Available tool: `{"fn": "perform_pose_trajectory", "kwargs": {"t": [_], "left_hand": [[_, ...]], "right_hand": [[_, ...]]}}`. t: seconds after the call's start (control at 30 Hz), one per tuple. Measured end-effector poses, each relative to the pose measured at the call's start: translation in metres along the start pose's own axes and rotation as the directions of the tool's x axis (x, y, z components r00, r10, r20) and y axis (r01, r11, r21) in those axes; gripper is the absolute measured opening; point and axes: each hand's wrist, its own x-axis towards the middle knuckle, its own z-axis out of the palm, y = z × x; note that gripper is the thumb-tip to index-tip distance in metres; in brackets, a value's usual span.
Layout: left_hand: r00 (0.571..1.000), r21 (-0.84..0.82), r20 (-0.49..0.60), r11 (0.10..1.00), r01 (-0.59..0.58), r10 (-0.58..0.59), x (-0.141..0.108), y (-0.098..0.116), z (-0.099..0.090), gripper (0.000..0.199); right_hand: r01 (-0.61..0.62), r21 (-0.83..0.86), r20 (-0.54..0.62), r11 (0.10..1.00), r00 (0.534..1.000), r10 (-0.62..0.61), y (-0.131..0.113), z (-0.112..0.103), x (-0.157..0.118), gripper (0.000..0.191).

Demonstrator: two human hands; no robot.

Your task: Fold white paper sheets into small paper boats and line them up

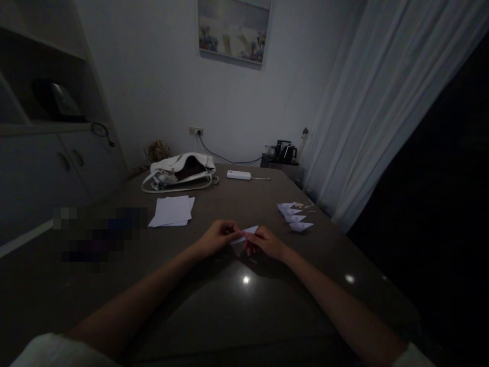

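Between my two hands is a small piece of folded white paper (250, 230), narrow and pointed at its upper right. My left hand (219, 238) pinches its left side between thumb and fingers. On the right side, my right hand (267, 242) grips it with the thumb on top and the other fingers curled below. Both hands are just above the dark tabletop, and they cover part of the paper. Several folded paper boats (296, 218) stand in a row to the right of my right hand. A stack of white paper sheets (172, 210) lies to the left, beyond my left hand.
A white handbag (185, 171) sits at the back left of the table (244, 316). A white power bank (239, 175) with a short cable lies at the back middle. Small scraps (301, 205) lie behind the boats. A blurred patch covers the left side.
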Motion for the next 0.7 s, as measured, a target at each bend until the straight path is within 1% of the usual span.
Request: {"fn": "perform_pose_trajectory", "kwargs": {"t": [0.13,0.17,0.33,0.47,0.6,0.7], "left_hand": [[0.995,0.005,0.041,0.996,0.087,-0.087,-0.0015,-0.0001,0.0017,0.039],[0.995,0.022,0.046,0.996,0.09,-0.091,-0.0022,0.0005,0.0017,0.04],[1.0,0.072,0.023,0.997,-0.011,0.009,-0.0033,0.0011,-0.0006,0.039],[1.0,0.115,-0.001,0.993,0.006,-0.006,-0.001,-0.0031,-0.0019,0.039],[0.999,0.163,-0.033,0.987,0.019,-0.014,0.0011,-0.0038,-0.0018,0.042],[0.997,0.208,-0.076,0.978,0.011,0.005,0.001,-0.0014,-0.0025,0.043]], "right_hand": [[0.018,0.013,-0.057,1.0,0.998,-0.017,-0.0003,-0.0031,0.0007,0.047],[0.016,0.016,-0.073,1.0,0.997,-0.015,-0.0006,-0.0037,0.0007,0.047],[0.022,0.02,-0.101,1.0,0.995,-0.02,-0.0009,-0.0023,0.0006,0.047],[0.049,-0.095,-0.168,0.994,0.984,-0.064,0.0005,-0.0026,0.0017,0.043],[0.062,-0.216,-0.244,0.974,0.963,-0.115,0.001,-0.0075,0.0029,0.046],[0.085,-0.238,-0.263,0.967,0.953,-0.148,0.0013,-0.0091,0.0037,0.048]]}}
